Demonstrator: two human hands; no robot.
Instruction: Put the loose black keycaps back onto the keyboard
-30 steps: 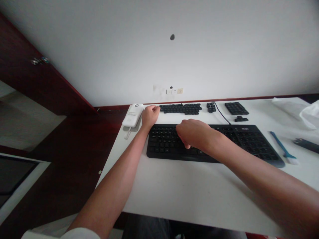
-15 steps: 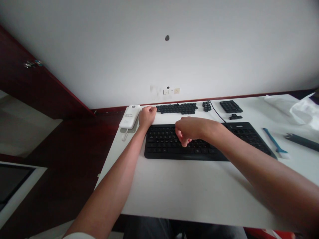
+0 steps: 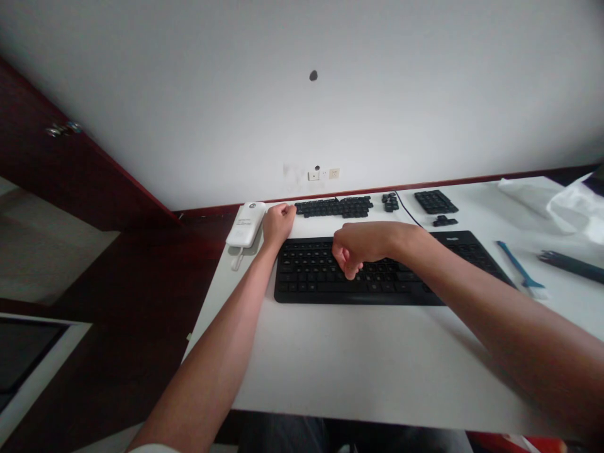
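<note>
A black keyboard (image 3: pixel 321 296) lies flat on the white table, its cable running off toward the wall. My right hand (image 3: pixel 352 246) is over the left-middle keys, fingers curled down and closed against them. Anything it pinches is hidden. My left hand (image 3: pixel 279 221) rests behind the keyboard's far left corner with its fingers curled closed, beside the left end of a block of loose black keycaps (image 3: pixel 330 207); its contents do not show. Smaller groups of keycaps (image 3: pixel 391 202) and number-pad keycaps (image 3: pixel 435 201) lie farther right, with a few arrow keycaps (image 3: pixel 445 221) nearby.
A white power bank (image 3: pixel 245 226) with a short strap lies left of my left hand. At the right are a blue brush (image 3: pixel 521 270), a dark rod-like tool (image 3: pixel 573 265) and a white plastic bag (image 3: pixel 561 204). The wall (image 3: pixel 212 126) stands directly behind the table (image 3: pixel 340 365).
Both hands stay in nearly the same places. The right fingers have shifted only slightly over the keys, and the camera view has tilted a little.
</note>
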